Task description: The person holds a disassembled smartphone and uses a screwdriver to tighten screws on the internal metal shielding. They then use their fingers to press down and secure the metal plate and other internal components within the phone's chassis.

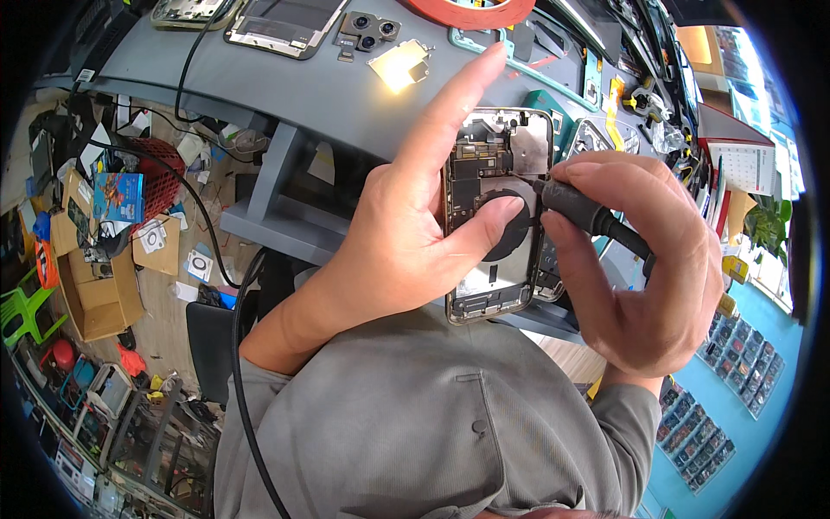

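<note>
My left hand (402, 238) grips an opened phone (490, 292), held upright with its circuit board showing. The thumb lies over a round black part near the middle, and the index finger stretches up past the top left corner. My right hand (644, 259) holds a thin-tipped tool with a dark, thick handle (572, 203) and a cord, gripped between thumb and fingers. Its tip reaches onto the board beside my left thumb; whether it touches cannot be made out. Another opened phone part (550, 272) sits behind the phone's right side, partly hidden.
The grey desk (285, 86) holds a camera module (367, 33), a lit metal piece (398, 65), red tape rolls (467, 9), teal frames and small parts. Black cables (204, 212) hang at the left, above a cluttered floor with a cardboard box (112, 294) and green stool (26, 311).
</note>
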{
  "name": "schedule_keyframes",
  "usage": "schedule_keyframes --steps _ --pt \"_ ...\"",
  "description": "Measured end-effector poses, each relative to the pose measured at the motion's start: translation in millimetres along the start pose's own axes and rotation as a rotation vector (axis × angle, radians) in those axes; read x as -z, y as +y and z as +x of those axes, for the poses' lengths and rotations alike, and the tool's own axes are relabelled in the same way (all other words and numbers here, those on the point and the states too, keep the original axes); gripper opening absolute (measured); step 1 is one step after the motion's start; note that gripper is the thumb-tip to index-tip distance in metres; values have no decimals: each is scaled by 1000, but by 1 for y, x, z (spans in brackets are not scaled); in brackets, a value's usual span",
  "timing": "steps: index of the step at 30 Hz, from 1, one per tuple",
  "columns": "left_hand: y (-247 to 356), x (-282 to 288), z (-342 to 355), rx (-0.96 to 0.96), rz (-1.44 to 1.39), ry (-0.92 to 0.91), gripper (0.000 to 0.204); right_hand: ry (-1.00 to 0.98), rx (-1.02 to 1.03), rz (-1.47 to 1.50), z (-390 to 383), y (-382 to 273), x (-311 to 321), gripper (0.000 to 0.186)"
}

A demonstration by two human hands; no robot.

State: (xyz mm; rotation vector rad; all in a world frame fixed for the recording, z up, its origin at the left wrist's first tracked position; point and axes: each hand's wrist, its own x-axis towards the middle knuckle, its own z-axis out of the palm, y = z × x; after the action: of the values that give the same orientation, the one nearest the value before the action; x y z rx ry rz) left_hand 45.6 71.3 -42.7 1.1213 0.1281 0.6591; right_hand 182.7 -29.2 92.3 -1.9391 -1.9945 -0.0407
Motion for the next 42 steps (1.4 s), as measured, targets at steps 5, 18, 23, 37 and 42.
schedule_keyframes --steps 5,18,23,37,42 --pt "1 2 0 50 -27 -19 95 -53 -8 -25 -1 -1 9 51" --pt "2 -5 0 17 -53 58 88 37 -43 -111 -1 -7 0 55" --pt "-1 -3 -2 25 -47 56 90 125 9 14 -2 8 -17 56" --pt "4 -3 2 43 -83 -11 95 31 -65 -129 -5 -10 1 55" --pt "0 -6 2 3 -33 64 95 58 -132 56 -8 -4 -5 50"
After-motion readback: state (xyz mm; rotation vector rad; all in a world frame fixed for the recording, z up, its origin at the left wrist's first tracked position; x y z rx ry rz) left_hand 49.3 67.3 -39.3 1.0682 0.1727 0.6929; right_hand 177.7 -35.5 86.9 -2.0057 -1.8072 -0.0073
